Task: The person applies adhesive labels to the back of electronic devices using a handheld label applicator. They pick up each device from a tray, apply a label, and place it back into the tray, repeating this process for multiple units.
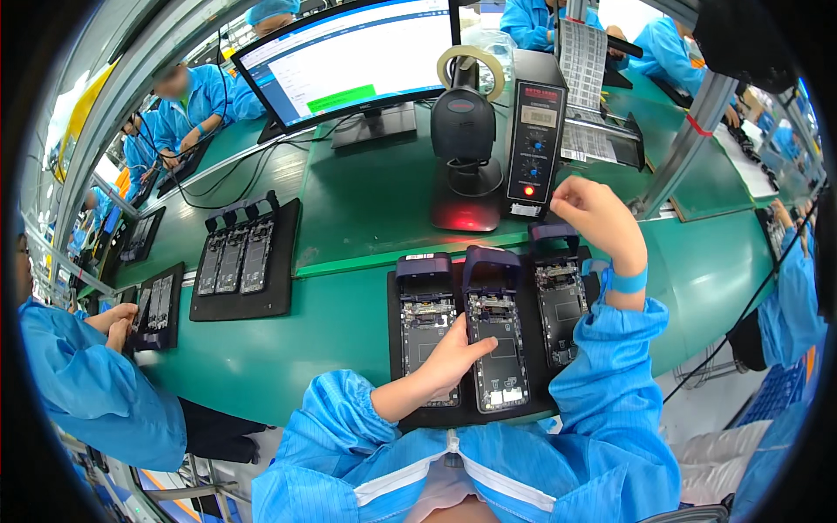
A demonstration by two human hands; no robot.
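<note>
My left hand [452, 359] grips the middle phone chassis [504, 370], its thumb across the exposed face and its fingers along the left edge. This chassis sits slightly tilted on a black tray [539, 376], between a left phone chassis [417, 340] and a right phone chassis [562, 307]. Dark purple clip-like frames stand at their top ends. My right hand [595, 213], with a blue band on the wrist, is raised beside a black control box [534, 139]. Its fingertips are pinched together; whether anything is between them is too small to tell.
Behind the tray stand a handheld scanner on a base [462, 131], a tape roll [500, 80] and a monitor [349, 65]. A label strip [580, 65] hangs from a dispenser. Another black tray [235, 307] holds several chassis. A co-worker's sleeve [105, 383] is at left. A metal post [693, 144] rises at right.
</note>
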